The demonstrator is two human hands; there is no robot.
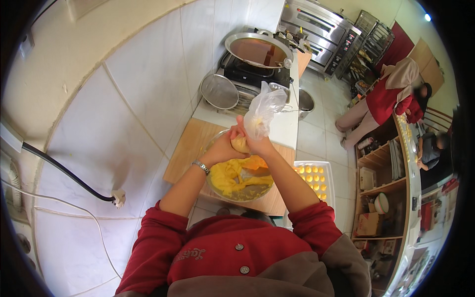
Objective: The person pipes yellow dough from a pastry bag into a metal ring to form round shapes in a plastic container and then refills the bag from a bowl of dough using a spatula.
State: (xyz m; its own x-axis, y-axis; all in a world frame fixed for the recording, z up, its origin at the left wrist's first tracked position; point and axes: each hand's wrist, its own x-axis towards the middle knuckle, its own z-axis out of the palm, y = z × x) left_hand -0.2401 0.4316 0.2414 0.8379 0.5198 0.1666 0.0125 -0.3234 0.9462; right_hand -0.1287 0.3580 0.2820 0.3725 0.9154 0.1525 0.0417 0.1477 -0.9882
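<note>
Bowl [258, 192] sits near the board's [180, 153] near edge; I judge a forearm bump could tip it and spill the dough [226, 178]. Bag [262, 115] is over the bowl's far rim, filled end low, loose top flopping toward the board's far edge; squeezing too hard could split it or push filling out the top. Left hand [228, 146] slants up and right, wrist bent inward, grasping the bag's filled part. Right hand [257, 144] slants up and left, also grasping the bag; I can't tell its exact finger placement.
</note>
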